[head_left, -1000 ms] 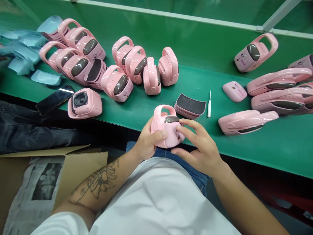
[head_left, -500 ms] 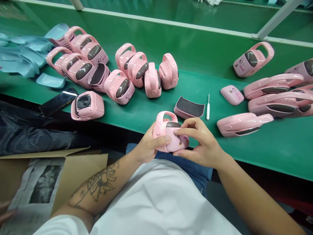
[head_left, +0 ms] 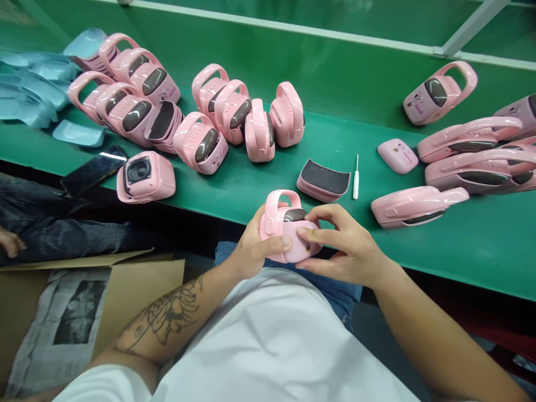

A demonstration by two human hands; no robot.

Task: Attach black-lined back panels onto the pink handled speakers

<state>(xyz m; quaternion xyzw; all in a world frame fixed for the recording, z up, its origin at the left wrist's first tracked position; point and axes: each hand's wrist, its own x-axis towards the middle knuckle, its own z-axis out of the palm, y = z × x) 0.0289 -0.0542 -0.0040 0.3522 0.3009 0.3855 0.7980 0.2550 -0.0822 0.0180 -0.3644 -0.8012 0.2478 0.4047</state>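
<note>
A pink portable speaker [head_left: 288, 245] with a loop handle and a dark glossy window is held above my lap, at the bench's front edge. My left hand [head_left: 251, 248] wraps its left side, thumb lying across the printed front panel. From the other side my right hand [head_left: 354, 245] grips it, with fingertips at the top edge and on the front, partly covering the print. Just beyond lies a stack of curved pink panels with black backing [head_left: 324, 177]. A small white-handled screwdriver [head_left: 355, 184] rests to the right of that stack.
Several pink speakers [head_left: 234, 111] stand at centre and left, others [head_left: 464, 173] at right. One [head_left: 146, 176] shows its speaker cone, beside a dark phone [head_left: 94, 170]. Light-blue parts [head_left: 25, 92] pile far left. An open cardboard box [head_left: 142, 290] and another person's hand [head_left: 10, 243] are lower left.
My right fingers have shifted slightly over the front panel, covering more of the print. The view has tilted a little. The other person's hand now shows higher at the left edge.
</note>
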